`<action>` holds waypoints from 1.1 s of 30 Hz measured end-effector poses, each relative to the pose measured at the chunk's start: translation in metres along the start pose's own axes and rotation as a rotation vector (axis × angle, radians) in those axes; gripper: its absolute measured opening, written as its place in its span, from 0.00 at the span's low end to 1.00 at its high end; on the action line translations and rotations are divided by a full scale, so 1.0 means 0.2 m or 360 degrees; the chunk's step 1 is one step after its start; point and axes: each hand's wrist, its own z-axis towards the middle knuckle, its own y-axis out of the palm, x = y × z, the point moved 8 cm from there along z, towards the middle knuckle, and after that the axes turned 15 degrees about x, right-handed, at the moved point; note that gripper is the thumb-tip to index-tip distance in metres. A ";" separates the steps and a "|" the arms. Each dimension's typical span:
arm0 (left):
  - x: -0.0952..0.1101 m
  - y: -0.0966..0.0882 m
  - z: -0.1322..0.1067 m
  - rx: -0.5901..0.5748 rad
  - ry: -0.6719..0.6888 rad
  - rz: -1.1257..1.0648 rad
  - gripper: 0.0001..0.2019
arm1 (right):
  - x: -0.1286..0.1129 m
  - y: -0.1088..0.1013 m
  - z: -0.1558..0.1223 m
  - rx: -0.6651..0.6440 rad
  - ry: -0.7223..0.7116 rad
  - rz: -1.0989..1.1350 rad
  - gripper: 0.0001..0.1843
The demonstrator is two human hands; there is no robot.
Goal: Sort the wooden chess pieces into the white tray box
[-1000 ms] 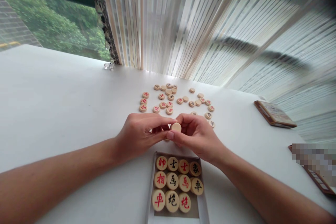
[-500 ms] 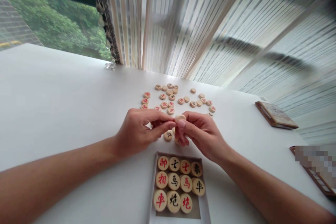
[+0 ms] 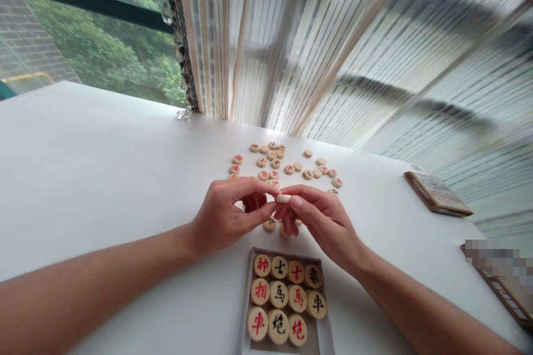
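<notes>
My L hand (image 3: 227, 213) & R hand (image 3: 327, 219) both pinch one round piece (image 3: 283, 198) btwn fingertips, nearly edge-on to me, above the white table (image 3: 125, 166), just beyond the box (image 3: 312, 339) w/ 11 pcs (image 3: 278, 294) in 3 rows. Loose pcs (image 3: 264, 175) lie scattered past my hands.

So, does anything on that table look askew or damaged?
Nothing looks damaged. In the open box, the black elephant xiangqi piece in the far right corner seems turned askew, while its neighbours' characters read upright. Farther back, loose xiangqi pieces lie scattered, some blank side up.
</notes>
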 end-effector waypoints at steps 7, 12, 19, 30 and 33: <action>-0.02 0.00 0.00 0.0006 -0.0029 -0.0010 0.06 | -0.02 -0.01 0.02 0.0094 -0.0083 -0.0090 0.15; -0.04 0.00 0.00 -0.0032 -0.0209 -0.0099 0.05 | -0.07 -0.04 -0.01 0.0207 -0.0458 -0.0349 0.15; -0.03 0.03 0.00 -0.0247 -0.0208 -0.0031 0.15 | -0.16 0.01 -0.06 0.0069 -0.0921 -0.0826 0.10; -0.04 0.03 -0.01 -0.0230 -0.0221 0.0033 0.14 | -0.36 0.08 -0.16 0.0123 -0.1339 -0.1435 0.03; -0.04 0.02 -0.01 -0.0206 -0.0236 -0.0039 0.15 | -0.40 0.05 -0.19 0.0145 -0.1245 -0.1453 0.04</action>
